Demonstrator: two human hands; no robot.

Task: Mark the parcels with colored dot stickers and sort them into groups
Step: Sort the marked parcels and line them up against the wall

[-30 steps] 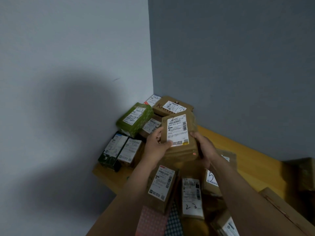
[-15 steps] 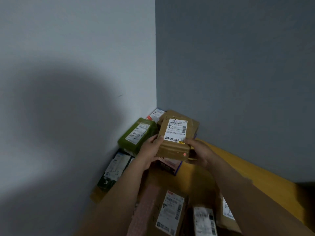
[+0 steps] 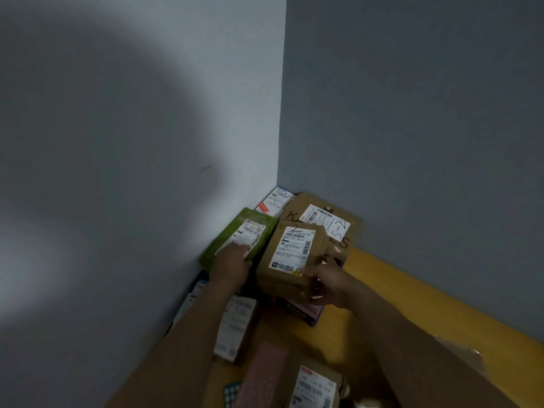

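Note:
A brown padded parcel (image 3: 290,260) with a white shipping label lies tilted on the pile in the wall corner. My right hand (image 3: 328,285) grips its near right corner, thumb on top by the label's edge. My left hand (image 3: 232,262) is off that parcel, and its fingers rest on the label of the green parcel (image 3: 228,238) just to the left. Behind both sits a larger brown box (image 3: 350,231) with a label and marker writing. A pink sticker sheet (image 3: 266,373) and a green dot sheet (image 3: 232,393) lie near the bottom edge.
The pile fills the corner where two grey walls meet, on a wooden table (image 3: 412,307). A white and red parcel (image 3: 275,201) leans in the corner. Labelled parcels lie nearer me (image 3: 235,328) (image 3: 315,388). A blue-edged box (image 3: 306,312) sits under the held parcel.
The brown parcel has come down onto the corner pile. My left hand has let go of its left edge and moved onto the green parcel. My right hand keeps its grip.

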